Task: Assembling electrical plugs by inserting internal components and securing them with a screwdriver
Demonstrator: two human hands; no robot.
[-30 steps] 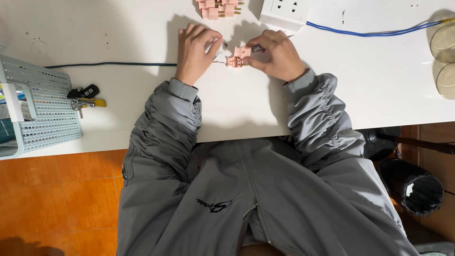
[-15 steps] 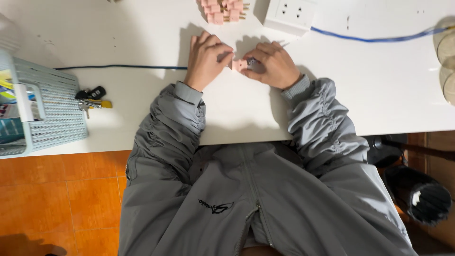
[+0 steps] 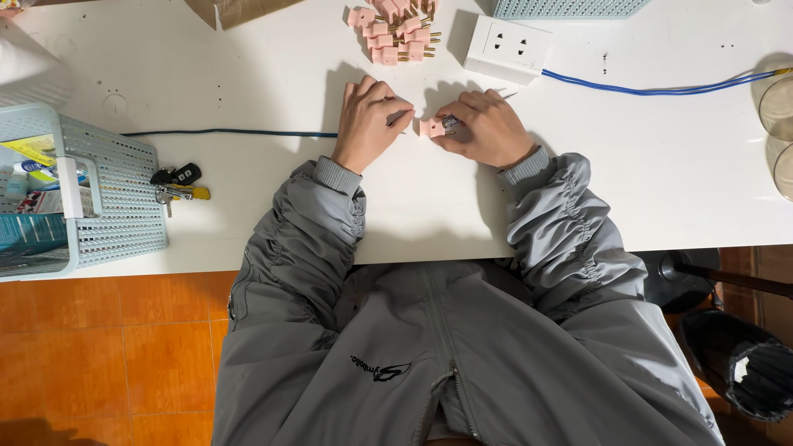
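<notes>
- The right hand [image 3: 487, 130] pinches a small pink plug [image 3: 431, 126], fingers closed round its far end; the plug sits just above the bench [image 3: 248, 66], between the two hands.
- The left hand [image 3: 369, 118] is curled into a loose fist, its fingertips almost touching the plug; whether it grips anything cannot be told.
- To do this well, I judge the plug should be held steady low over the bench, with both thumbs near the joint so small parts cannot slip.
- Beyond the hands lies one heap [image 3: 395, 29] of like pink plugs with brass pins, roughly ten, too crowded to count exactly.
- One white socket block [image 3: 505, 48] trails one blue cable [image 3: 661, 88].
- One dark cable [image 3: 223, 132] runs left.
- One bunch of keys [image 3: 178, 186] lies beside one pale basket [image 3: 116, 206].
</notes>
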